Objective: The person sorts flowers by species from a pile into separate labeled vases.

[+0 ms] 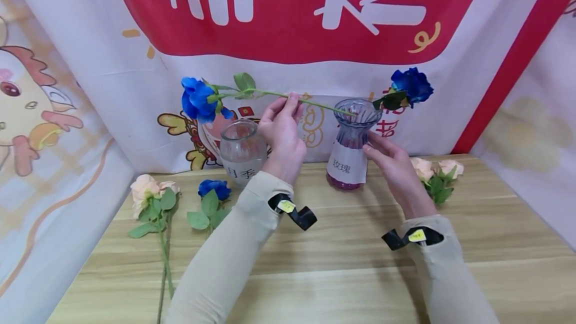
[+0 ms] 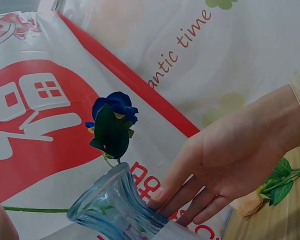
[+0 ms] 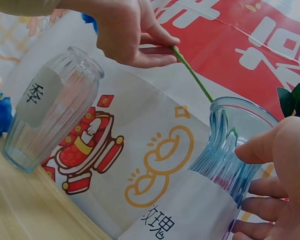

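Below all the fingers spreads a pale wood-grain table (image 1: 315,289). Two ribbed glass vases stand on it: a blue-tinted, flared-neck vase (image 1: 352,136) against the right fingers and a clear, rounded vase (image 1: 240,151) just beside the left fingers. The right hand (image 1: 393,164) is loosely spread, thumb and fingers touching the blue-tinted vase's side, probably to steady it. The left hand (image 1: 283,129) narrowly pinches the green stem of a full blue rose (image 1: 198,101), bloom outward, seemingly keeping the stem's end at the vase mouth; whether it dips inside I cannot tell. Blue roses number three: this one, a second blue rose (image 1: 411,85) above the right fingers, leaning from the vase, and a third blue rose (image 1: 214,190) lying below the left fingers. Peach blooms number four: a left pair (image 1: 145,190) and a right pair (image 1: 423,168), each outward of that side's fingers.
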The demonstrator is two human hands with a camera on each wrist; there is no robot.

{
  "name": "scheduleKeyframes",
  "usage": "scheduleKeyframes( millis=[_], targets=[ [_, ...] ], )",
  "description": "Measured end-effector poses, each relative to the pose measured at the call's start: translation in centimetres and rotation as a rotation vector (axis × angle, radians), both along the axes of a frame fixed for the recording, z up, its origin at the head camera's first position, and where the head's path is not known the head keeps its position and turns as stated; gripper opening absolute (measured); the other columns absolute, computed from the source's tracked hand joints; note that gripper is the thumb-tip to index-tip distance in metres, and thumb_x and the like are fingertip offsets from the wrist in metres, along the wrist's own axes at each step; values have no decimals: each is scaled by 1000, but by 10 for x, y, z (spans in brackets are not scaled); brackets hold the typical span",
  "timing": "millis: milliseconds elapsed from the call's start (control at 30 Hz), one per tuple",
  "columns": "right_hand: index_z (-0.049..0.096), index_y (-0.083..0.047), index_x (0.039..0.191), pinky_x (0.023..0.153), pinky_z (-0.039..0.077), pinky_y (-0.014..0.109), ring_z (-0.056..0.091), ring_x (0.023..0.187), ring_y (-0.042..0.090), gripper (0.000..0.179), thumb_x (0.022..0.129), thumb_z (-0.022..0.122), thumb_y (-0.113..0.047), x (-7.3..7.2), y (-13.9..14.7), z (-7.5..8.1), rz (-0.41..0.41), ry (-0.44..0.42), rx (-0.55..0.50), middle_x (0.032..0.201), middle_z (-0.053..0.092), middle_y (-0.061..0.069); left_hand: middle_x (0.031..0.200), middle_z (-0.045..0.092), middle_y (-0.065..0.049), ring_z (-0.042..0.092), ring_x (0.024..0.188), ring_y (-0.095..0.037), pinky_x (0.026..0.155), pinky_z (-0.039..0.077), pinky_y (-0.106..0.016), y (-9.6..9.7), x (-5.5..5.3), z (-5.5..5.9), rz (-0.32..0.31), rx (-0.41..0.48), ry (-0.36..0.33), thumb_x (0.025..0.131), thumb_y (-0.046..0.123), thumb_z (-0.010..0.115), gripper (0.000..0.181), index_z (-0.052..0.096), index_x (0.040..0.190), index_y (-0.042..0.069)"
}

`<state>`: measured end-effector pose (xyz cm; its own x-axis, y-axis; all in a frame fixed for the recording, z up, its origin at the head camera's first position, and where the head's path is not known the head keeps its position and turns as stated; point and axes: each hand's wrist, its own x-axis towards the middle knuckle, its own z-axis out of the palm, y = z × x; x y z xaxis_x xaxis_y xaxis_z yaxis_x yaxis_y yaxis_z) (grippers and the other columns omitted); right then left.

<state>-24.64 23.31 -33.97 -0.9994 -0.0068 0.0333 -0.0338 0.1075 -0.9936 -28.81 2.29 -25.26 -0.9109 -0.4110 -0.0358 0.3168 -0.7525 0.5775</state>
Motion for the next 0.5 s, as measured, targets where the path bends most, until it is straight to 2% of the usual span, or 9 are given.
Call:
scheduleKeyframes(
  millis=[267, 500],
  targets=[
    [22, -14, 170, 137, 18, 46, 23, 165, 24, 69, 111, 54, -31, -1, -4, -1, 3, 8, 13, 178, 22, 5, 91, 78, -8, 77, 79, -15, 94, 66, -39, 17, -1, -2, -32, -63, -24, 88, -4, 82, 12, 75, 87, 5],
    [22, -18, 170, 137, 18, 45, 23, 165, 22, 70, 111, 55, -34, -2, -2, -1, -9, -19, 25, 179, 21, 1, 91, 78, -7, 76, 79, -15, 90, 67, -36, 31, -8, -6, -35, -90, -46, 89, 1, 84, 6, 79, 92, 4]
  ],
)
